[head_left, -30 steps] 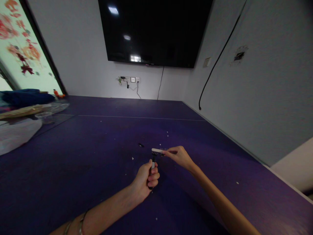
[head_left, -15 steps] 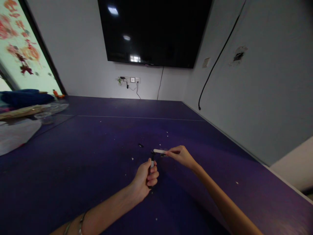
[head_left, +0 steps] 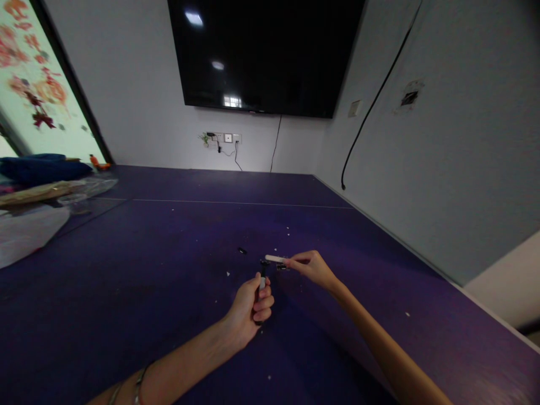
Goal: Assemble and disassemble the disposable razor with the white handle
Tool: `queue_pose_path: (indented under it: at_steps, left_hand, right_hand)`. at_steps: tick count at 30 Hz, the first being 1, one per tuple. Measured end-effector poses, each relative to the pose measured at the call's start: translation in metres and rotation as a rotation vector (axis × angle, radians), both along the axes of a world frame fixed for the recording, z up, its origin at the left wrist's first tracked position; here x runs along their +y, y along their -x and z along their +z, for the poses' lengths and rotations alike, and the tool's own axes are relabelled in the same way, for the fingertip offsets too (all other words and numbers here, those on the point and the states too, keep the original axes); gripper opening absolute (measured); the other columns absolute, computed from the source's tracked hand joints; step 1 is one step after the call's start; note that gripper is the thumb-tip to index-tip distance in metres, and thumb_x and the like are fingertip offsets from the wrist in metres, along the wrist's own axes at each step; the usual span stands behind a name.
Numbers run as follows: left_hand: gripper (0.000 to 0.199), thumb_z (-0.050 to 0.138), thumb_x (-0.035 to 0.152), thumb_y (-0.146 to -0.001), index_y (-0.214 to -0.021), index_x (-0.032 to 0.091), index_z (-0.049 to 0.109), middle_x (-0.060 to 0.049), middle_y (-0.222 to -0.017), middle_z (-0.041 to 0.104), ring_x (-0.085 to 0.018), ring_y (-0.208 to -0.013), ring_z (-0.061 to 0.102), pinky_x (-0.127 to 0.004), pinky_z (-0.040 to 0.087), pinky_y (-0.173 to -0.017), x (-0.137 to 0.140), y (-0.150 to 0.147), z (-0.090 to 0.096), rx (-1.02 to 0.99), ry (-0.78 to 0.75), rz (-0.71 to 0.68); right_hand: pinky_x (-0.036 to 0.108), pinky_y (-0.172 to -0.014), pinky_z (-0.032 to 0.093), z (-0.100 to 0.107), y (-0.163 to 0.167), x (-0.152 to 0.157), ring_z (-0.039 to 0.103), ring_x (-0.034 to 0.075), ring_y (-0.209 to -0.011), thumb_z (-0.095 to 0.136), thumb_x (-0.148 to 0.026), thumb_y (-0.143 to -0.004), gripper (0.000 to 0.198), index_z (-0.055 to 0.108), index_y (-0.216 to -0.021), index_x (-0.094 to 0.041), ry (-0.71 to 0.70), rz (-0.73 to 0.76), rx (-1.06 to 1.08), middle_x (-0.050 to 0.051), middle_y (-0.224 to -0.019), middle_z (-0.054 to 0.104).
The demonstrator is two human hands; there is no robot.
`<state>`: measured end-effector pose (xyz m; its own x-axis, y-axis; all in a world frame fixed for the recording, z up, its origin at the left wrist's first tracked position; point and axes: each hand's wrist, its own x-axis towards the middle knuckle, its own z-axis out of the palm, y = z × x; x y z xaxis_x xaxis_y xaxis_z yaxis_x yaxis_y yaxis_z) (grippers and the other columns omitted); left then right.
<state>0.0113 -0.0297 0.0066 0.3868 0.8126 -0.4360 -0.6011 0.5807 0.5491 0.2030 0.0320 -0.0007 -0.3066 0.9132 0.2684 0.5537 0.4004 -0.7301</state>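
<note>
My left hand [head_left: 252, 304] is wrapped around the grey and black handle of a razor [head_left: 262, 283], held upright with its dark head at the top. Between the thumb and fingers of my right hand [head_left: 311, 268] is a slim white stick [head_left: 274, 259] with a rounded end. The stick points left, its tip close by the razor head; whether they touch I cannot tell. Just behind and below the right fingertips lies a small clear and black piece [head_left: 282, 266], partly hidden. A small black piece [head_left: 242, 251] rests on the purple surface [head_left: 169, 292] beyond my left hand.
Small white scraps [head_left: 228, 274] are scattered over the surface. At the left lie a blue cloth [head_left: 44, 169], a clear plastic wrapper [head_left: 99, 184] and a white bag [head_left: 31, 233]. A television [head_left: 265, 56] hangs on the back wall; a black cable [head_left: 371, 107] hangs at right.
The white stick's tip has shifted slightly away from the razor head. Both hands stay in nearly the same place, each with the same grip.
</note>
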Motion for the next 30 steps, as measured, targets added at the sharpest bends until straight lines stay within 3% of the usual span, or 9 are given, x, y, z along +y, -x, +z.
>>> queue_pose_path:
  at_steps: [4,7,9,12,17,20,24,30]
  left_hand:
    - [0.028,0.032,0.028,-0.094,-0.075,0.014,0.046,0.008,-0.048,0.031,-0.001,-0.031,0.017,-0.015,0.006,-0.031,0.003,0.001,-0.002,0.014,-0.041,-0.015]
    - [0.026,0.035,0.03,-0.092,-0.075,0.015,0.048,0.008,-0.048,0.032,-0.002,-0.031,0.017,-0.015,0.008,-0.031,0.007,0.003,-0.003,0.028,-0.113,-0.014]
    - [0.025,0.036,0.03,-0.092,-0.076,0.015,0.049,0.008,-0.048,0.033,-0.002,-0.031,0.017,-0.014,0.009,-0.03,0.012,0.005,-0.003,0.047,-0.179,-0.008]
    - [0.024,0.039,0.033,-0.09,-0.078,0.015,0.05,0.008,-0.047,0.034,-0.002,-0.031,0.018,-0.013,0.011,-0.029,0.019,0.009,0.0,0.074,-0.293,0.014]
    - [0.029,0.047,0.044,-0.085,-0.079,0.016,0.051,0.009,-0.048,0.034,-0.002,-0.031,0.019,-0.013,0.014,-0.028,0.027,0.017,0.013,0.076,-0.463,0.018]
    - [0.023,0.054,0.039,-0.082,-0.078,0.016,0.05,0.009,-0.048,0.034,-0.002,-0.031,0.021,-0.012,0.015,-0.027,0.029,0.023,0.023,0.112,-0.554,0.003]
    - [0.017,0.061,0.027,-0.078,-0.075,0.018,0.047,0.01,-0.047,0.035,-0.001,-0.031,0.023,-0.012,0.016,-0.028,0.032,0.03,0.03,0.18,-0.688,0.004]
    - [0.017,0.061,0.027,-0.078,-0.075,0.019,0.046,0.01,-0.047,0.035,-0.002,-0.031,0.024,-0.013,0.02,-0.028,0.037,0.033,0.029,0.226,-0.766,-0.037]
  right_hand:
    - [0.022,-0.047,0.034,0.0,-0.006,0.003,0.047,0.01,-0.049,0.053,-0.05,-0.078,0.043,0.072,-0.086,-0.013,0.031,-0.106,0.064,0.001,-0.054,0.058]
    - [0.022,-0.051,0.039,0.003,-0.009,0.005,0.052,0.012,-0.056,0.057,-0.048,-0.075,0.045,0.068,-0.101,-0.014,0.053,-0.083,0.143,0.002,-0.065,0.063]
    - [0.023,-0.052,0.041,0.005,-0.009,0.005,0.055,0.013,-0.059,0.059,-0.047,-0.073,0.045,0.068,-0.101,-0.013,0.074,-0.071,0.196,0.004,-0.073,0.065]
    - [0.023,-0.046,0.039,0.008,-0.007,0.005,0.052,0.011,-0.049,0.053,-0.049,-0.077,0.043,0.069,-0.092,-0.012,0.081,-0.147,0.207,0.004,-0.066,0.064]
    - [0.023,-0.044,0.033,0.007,0.001,-0.001,0.051,0.012,-0.045,0.045,-0.046,-0.083,0.045,0.066,-0.059,-0.015,-0.056,-0.28,-0.023,0.003,-0.05,0.058]
    - [0.024,-0.044,0.028,0.001,0.012,-0.006,0.05,0.013,-0.044,0.044,-0.044,-0.083,0.046,0.062,-0.05,-0.017,-0.086,-0.35,-0.261,0.003,-0.046,0.054]
    - [0.025,-0.047,0.031,-0.012,0.032,-0.011,0.057,0.017,-0.05,0.047,-0.038,-0.081,0.04,0.064,-0.052,-0.019,-0.002,-0.348,-0.475,0.006,-0.052,0.06]
    - [0.028,-0.056,0.041,-0.028,0.053,-0.011,0.066,0.024,-0.07,0.047,-0.039,-0.081,0.034,0.069,-0.07,-0.017,0.074,-0.329,-0.618,0.011,-0.071,0.068]
